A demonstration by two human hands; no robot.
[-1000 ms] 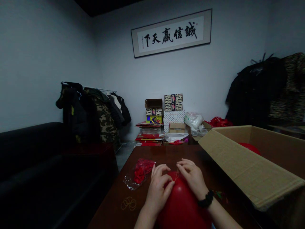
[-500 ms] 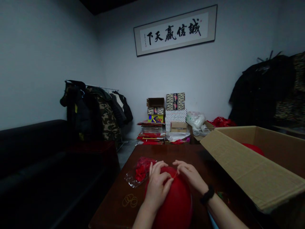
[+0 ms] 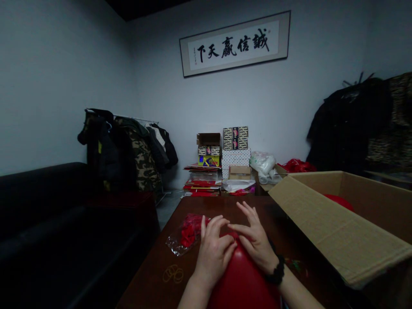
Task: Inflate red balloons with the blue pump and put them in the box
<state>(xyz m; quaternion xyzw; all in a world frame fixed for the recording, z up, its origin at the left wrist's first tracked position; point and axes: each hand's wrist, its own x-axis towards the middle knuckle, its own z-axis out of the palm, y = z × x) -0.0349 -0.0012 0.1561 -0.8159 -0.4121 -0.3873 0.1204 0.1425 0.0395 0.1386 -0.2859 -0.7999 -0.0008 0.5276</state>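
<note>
A red balloon [image 3: 241, 279] is being steadied at the table's [image 3: 154, 266] near edge, left hand [image 3: 214, 253] clasping its top, right hand [image 3: 255, 242] resting open-fingered.

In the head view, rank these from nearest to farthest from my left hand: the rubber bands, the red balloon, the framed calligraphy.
1. Red balloon, under the left hand.
2. Rubber bands, on the table to its left.
3. Framed calligraphy, high on the far wall.
</note>
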